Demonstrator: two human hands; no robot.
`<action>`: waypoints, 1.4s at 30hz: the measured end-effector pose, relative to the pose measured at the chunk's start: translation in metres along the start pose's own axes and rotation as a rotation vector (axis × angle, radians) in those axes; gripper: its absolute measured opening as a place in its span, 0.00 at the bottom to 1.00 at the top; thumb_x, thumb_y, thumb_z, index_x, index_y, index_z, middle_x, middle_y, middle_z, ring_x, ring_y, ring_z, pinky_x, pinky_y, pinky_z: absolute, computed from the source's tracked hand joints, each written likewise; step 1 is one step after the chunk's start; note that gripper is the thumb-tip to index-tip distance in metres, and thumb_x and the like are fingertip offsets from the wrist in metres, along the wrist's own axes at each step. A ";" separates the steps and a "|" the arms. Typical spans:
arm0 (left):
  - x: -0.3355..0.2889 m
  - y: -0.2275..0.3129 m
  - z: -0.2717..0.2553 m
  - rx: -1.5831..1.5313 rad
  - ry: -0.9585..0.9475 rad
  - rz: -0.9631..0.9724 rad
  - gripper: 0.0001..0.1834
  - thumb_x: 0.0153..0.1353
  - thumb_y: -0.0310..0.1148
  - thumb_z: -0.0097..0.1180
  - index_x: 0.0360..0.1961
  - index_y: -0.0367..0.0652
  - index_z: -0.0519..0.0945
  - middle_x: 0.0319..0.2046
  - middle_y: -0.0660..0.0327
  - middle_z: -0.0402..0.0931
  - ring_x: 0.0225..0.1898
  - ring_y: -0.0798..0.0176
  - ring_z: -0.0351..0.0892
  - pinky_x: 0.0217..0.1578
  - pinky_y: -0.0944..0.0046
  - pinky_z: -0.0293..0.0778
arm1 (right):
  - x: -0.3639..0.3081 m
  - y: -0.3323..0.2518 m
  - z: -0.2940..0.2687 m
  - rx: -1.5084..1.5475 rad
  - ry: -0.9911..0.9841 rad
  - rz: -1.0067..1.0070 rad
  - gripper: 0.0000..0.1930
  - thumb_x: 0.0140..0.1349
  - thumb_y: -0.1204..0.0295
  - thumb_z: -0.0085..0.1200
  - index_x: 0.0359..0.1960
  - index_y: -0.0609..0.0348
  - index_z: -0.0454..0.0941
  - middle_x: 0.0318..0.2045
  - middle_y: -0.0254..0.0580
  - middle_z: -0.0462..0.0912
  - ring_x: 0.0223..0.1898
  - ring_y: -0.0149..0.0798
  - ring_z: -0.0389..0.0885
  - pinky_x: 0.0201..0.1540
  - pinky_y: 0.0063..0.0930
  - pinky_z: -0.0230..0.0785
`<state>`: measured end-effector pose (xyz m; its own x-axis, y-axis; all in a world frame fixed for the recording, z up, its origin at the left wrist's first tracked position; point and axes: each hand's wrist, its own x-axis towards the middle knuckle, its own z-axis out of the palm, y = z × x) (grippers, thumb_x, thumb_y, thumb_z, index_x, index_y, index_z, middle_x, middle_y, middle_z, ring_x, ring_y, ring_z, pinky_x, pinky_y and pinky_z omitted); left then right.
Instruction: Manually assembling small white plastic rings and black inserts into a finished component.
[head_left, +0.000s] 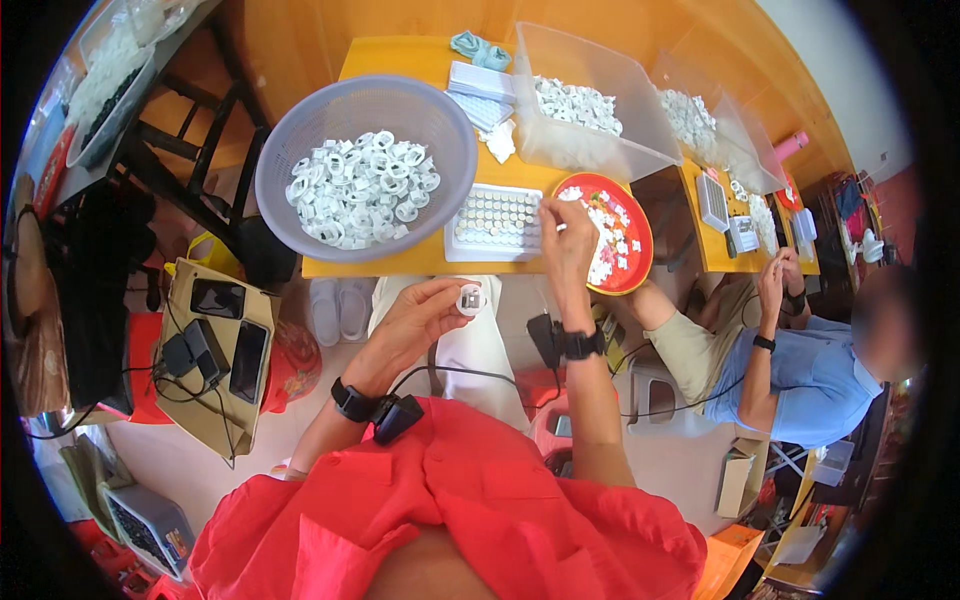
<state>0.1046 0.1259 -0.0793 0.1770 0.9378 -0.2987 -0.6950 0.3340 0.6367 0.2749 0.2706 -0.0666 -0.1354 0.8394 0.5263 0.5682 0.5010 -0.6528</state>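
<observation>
In front of my lap, my left hand [425, 315] pinches a small white round plastic part [470, 291] with a square greyish middle. Raised by the table edge, my right hand [570, 245] has its thumb and fingertips pressed together. Whatever lies between those fingertips is too small to make out. Right beside them is a white tray [492, 253] holding rows of small round silvery pieces [497, 212]. A red round tray [645, 245] with small white pieces stands just right of that hand. Left of the white tray, a grey plastic basket [270, 195] holds many white ring-shaped parts [365, 190].
A clear plastic bin [600, 150] of white parts stands at the back of the yellow table [380, 262]. Black cables run from my wristbands. At left, a cardboard box [205, 410] holds phones and adapters. To the right, a co-worker in a blue shirt [800, 385] sits by another table.
</observation>
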 end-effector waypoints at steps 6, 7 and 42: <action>-0.001 -0.002 -0.010 -0.061 -0.031 0.034 0.13 0.61 0.29 0.48 0.45 0.35 0.74 0.36 0.61 0.76 0.35 0.71 0.76 0.38 0.72 0.75 | 0.028 0.022 0.017 -0.182 -0.126 -0.082 0.06 0.48 0.79 0.53 0.30 0.62 0.79 0.25 0.48 0.73 0.28 0.48 0.75 0.31 0.36 0.66; 0.000 -0.001 -0.010 -0.062 -0.035 0.038 0.13 0.61 0.29 0.48 0.45 0.35 0.74 0.36 0.61 0.76 0.35 0.71 0.76 0.38 0.72 0.75 | 0.030 0.025 0.017 -0.202 -0.187 -0.110 0.06 0.48 0.79 0.53 0.30 0.61 0.79 0.25 0.48 0.73 0.29 0.48 0.75 0.32 0.36 0.67; 0.006 0.004 0.028 0.082 -0.034 0.130 0.12 0.58 0.31 0.53 0.42 0.38 0.77 0.34 0.63 0.77 0.32 0.74 0.74 0.34 0.74 0.73 | -0.070 -0.082 -0.038 0.108 -0.057 -0.178 0.07 0.44 0.84 0.57 0.28 0.63 0.78 0.25 0.42 0.78 0.25 0.39 0.77 0.25 0.26 0.69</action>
<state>0.1229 0.1355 -0.0584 0.1137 0.9759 -0.1860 -0.6543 0.2145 0.7252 0.2690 0.1622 -0.0293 -0.2733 0.7446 0.6090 0.4412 0.6596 -0.6085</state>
